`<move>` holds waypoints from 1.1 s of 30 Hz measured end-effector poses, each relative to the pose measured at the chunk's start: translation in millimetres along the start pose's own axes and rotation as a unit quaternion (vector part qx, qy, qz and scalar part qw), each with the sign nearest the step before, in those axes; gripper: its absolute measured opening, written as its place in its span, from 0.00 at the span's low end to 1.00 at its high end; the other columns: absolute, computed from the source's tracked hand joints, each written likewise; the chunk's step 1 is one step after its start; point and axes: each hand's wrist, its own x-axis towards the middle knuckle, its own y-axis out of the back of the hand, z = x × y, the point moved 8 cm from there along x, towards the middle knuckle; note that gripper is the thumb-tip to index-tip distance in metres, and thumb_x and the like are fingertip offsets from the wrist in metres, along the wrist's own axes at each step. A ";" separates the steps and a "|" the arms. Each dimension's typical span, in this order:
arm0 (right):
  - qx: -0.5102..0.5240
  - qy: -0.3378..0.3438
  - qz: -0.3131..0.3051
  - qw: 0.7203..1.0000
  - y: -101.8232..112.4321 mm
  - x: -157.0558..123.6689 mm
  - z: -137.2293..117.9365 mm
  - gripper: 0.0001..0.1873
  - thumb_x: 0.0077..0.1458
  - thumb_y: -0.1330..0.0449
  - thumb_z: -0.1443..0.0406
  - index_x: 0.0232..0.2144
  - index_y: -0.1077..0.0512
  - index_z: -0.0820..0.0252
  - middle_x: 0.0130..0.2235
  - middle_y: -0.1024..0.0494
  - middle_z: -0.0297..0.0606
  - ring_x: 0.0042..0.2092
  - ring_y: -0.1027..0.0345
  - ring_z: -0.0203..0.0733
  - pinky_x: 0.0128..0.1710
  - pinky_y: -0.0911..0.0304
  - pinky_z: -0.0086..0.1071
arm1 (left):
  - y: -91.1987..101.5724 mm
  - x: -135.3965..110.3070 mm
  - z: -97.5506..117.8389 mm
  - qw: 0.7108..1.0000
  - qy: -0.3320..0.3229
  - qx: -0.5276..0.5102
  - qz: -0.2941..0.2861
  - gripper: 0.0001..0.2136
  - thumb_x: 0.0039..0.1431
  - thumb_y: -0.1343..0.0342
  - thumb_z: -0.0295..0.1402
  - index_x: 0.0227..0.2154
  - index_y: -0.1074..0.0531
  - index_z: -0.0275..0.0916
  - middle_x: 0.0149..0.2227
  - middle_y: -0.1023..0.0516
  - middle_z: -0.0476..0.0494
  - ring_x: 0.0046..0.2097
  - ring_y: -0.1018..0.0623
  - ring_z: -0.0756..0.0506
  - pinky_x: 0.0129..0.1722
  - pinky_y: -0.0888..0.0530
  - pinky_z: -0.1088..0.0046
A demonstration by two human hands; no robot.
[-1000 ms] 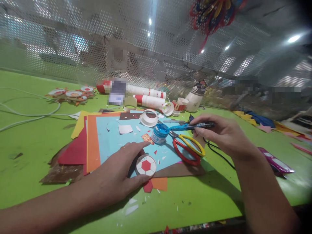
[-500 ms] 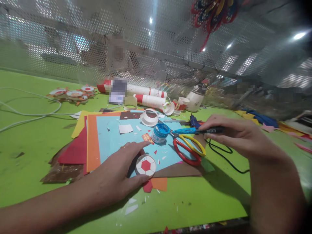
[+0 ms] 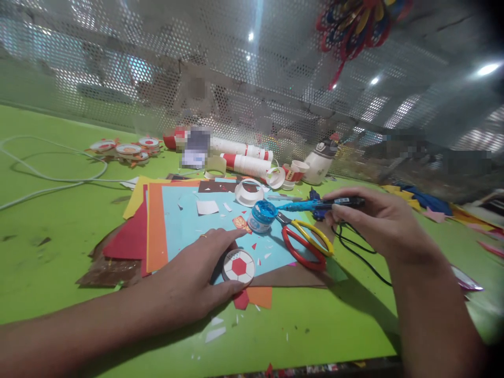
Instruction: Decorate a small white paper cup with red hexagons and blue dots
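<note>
Strung across the far left of a smooth green tabletop (image 3: 39,252), a thin pale cord (image 3: 112,180) near flat, round crafts (image 3: 128,150) with orange points. Layered to the right: matte sheets of crimson paper (image 3: 128,239) and light-blue paper (image 3: 189,226), edges overlapping. Blurred into squares behind them, an unreadable dark rectangle (image 3: 196,147). Curved low over the front sheets, a ringed left hand (image 3: 192,273), gripping a white disc (image 3: 239,266) patterned with a red hexagon and thin dark lines; thumb at the lower rim, other fingers partly hidden. Beyond, a ribbed stack of paper cups (image 3: 248,165), then a squat jar (image 3: 262,218) of glossy blue paint on the light-blue paper. Just beside it, scissors (image 3: 301,260) with rounded red and yellow loops. Pinched in the right hand (image 3: 381,215), above the tabletop, a slim black-barrelled pen (image 3: 344,201), its blue-caked end slanting to the jar's mouth; contact there hard to tell. At far right, a shiny purple-edged packet (image 3: 466,279), partly covered by the forearm.
</note>
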 end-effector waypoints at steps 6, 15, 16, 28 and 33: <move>0.216 -0.073 0.070 0.971 -11.8 4.6 6.5 0.09 0.45 0.30 0.64 0.32 0.20 0.58 0.21 0.31 0.31 0.25 0.37 0.33 0.26 0.36 0.29 | 0.9 -1.9 1.7 1.000 -0.003 0.007 -0.005 0.27 0.59 0.45 0.39 0.61 0.42 0.44 0.51 0.32 0.40 0.51 0.29 0.37 0.52 0.31 0.54; 0.354 -0.176 0.092 0.914 -35.6 2.0 13.7 0.10 0.40 0.28 0.62 0.26 0.21 0.61 0.18 0.44 0.26 0.22 0.51 0.28 0.19 0.46 0.22 | 4.8 -1.9 2.1 1.000 -0.005 0.003 -0.001 0.30 0.58 0.45 0.39 0.63 0.43 0.43 0.53 0.31 0.38 0.53 0.29 0.35 0.52 0.31 0.55; 0.358 -0.180 0.092 0.912 -36.6 2.2 14.2 0.10 0.41 0.28 0.62 0.24 0.22 0.61 0.18 0.46 0.25 0.22 0.53 0.28 0.18 0.47 0.21 | 5.1 -1.9 1.5 1.000 0.000 0.002 -0.003 0.30 0.58 0.45 0.39 0.63 0.44 0.42 0.54 0.31 0.37 0.53 0.29 0.35 0.52 0.30 0.56; 0.339 -0.196 0.065 0.918 -57.1 -4.0 11.4 0.13 0.55 0.38 0.59 0.22 0.24 0.58 0.17 0.47 0.27 0.20 0.56 0.30 0.17 0.49 0.25 | 9.9 2.6 -0.6 1.000 0.028 -0.003 -0.002 0.37 0.53 0.40 0.40 0.65 0.46 0.45 0.56 0.31 0.36 0.53 0.27 0.34 0.50 0.29 0.56; 0.349 -0.197 0.021 0.916 -71.7 -9.7 6.8 0.13 0.59 0.42 0.61 0.30 0.20 0.60 0.17 0.48 0.27 0.20 0.54 0.30 0.16 0.47 0.23 | 5.6 3.9 -2.9 0.999 0.037 -0.022 -0.021 0.36 0.55 0.40 0.41 0.65 0.48 0.48 0.52 0.26 0.40 0.49 0.25 0.37 0.49 0.29 0.56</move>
